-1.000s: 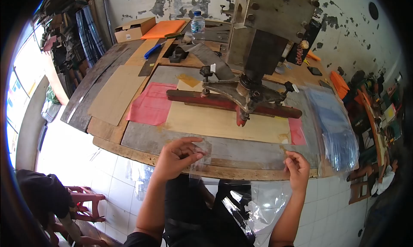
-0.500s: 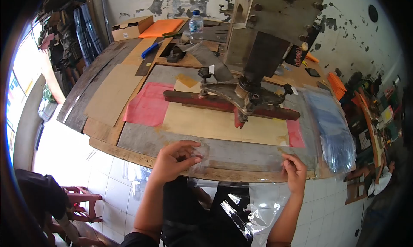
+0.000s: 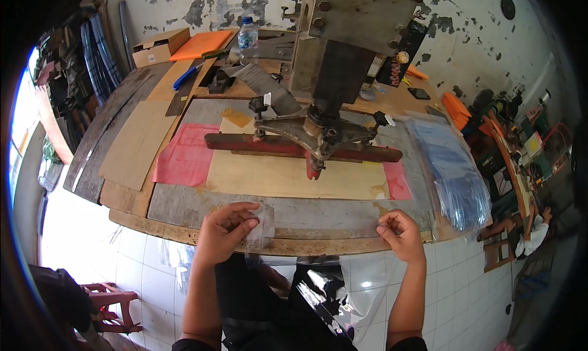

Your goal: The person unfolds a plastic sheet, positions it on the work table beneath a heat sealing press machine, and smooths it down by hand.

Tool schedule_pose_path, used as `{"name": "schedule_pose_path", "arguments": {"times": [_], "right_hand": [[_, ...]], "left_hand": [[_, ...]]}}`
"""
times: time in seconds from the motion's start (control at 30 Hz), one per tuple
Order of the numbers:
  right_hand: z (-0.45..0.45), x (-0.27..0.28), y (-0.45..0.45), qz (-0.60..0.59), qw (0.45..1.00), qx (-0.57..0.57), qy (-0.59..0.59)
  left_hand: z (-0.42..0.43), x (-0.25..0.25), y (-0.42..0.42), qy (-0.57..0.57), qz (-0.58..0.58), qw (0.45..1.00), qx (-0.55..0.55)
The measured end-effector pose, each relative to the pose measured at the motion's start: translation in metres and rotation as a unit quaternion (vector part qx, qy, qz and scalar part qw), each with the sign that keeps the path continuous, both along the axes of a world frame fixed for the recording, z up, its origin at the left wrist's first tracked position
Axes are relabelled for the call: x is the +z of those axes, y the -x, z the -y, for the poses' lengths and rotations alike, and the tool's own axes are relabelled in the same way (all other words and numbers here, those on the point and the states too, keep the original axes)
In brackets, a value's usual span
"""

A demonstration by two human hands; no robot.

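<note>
A clear plastic sheet (image 3: 324, 290) hangs over the table's front edge, glossy with reflections. Its left part is pinched by my left hand (image 3: 225, 230), thumb and fingers pressed together. My right hand (image 3: 402, 233) grips the sheet's opposite side with curled fingers. Both hands are at the front of a grey metal plate (image 3: 318, 213). Beyond them lies a cream sheet (image 3: 288, 176) with pink material (image 3: 184, 155) showing at its ends. A press head with a long red bar (image 3: 349, 152) stands over the cream sheet.
At the right lies a pile of clear plastic sheets (image 3: 456, 173). Brown board (image 3: 135, 146), a blue-handled cutter (image 3: 185, 75), a water bottle (image 3: 248, 39), a carton (image 3: 160, 48) and orange sheets (image 3: 202, 45) occupy the left and back. Other people are at both sides.
The camera view has shifted, so the table appears further left. My right hand has turned and closed more on the sheet; the sheet looks drawn straighter between my hands.
</note>
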State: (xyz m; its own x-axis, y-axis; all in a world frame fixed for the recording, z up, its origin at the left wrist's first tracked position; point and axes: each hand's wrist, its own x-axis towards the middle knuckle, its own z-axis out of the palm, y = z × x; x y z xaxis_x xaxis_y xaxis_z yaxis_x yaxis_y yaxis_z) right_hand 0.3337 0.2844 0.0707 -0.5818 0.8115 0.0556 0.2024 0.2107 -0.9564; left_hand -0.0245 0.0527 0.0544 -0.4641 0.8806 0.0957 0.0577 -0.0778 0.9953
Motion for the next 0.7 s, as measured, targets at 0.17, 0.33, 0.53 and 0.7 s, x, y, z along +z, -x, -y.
{"name": "schedule_pose_path", "arguments": {"times": [0.17,0.33,0.53,0.7], "right_hand": [[-0.004,0.036,0.002,0.095,0.974,0.109,-0.173],[-0.003,0.036,-0.001,0.088,0.953,0.128,-0.258],[-0.001,0.039,0.0,0.117,0.948,0.133,-0.266],[-0.002,0.055,0.005,0.188,0.956,0.134,-0.182]], "left_hand": [[-0.002,-0.002,-0.004,-0.008,0.004,0.999,0.036],[-0.002,-0.004,-0.004,-0.024,0.02,0.999,0.044],[-0.001,0.0,-0.003,-0.024,0.008,0.999,0.042],[-0.002,0.001,-0.005,-0.031,0.008,0.999,0.039]]}}
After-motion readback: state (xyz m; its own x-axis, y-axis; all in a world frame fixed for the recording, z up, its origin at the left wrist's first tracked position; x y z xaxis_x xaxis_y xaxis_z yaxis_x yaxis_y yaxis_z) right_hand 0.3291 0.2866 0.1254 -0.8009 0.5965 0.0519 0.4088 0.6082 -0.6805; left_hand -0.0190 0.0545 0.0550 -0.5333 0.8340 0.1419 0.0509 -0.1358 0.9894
